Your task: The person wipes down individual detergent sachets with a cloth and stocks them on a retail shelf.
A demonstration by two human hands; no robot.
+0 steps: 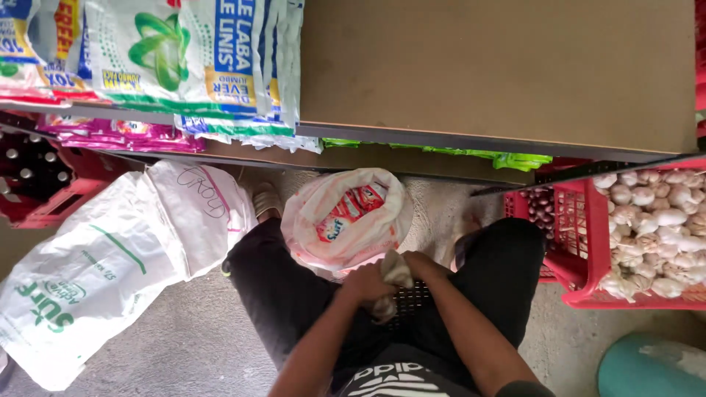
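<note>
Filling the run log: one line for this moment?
left hand: grips cloth | right hand: on cloth | open sachet bag: between knees

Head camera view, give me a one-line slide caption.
Both hands, left hand and right hand, grip a crumpled cloth above an open sachet-filled bag.

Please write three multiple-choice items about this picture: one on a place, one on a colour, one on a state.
1. Where is the open white plastic bag of red sachets?
A. on the shelf
B. on the floor between the person's knees
C. inside the crate

2. What colour is the plastic crate of white garlic bulbs?
A. red
B. blue
C. green

3. What do the left hand and right hand do?
A. hang free
B. grip a crumpled pale cloth together
C. lift the crate

Answers: 1 B, it sits between the legs; 2 A, its lattice wall is red; 3 B, both hands close on it.
</note>
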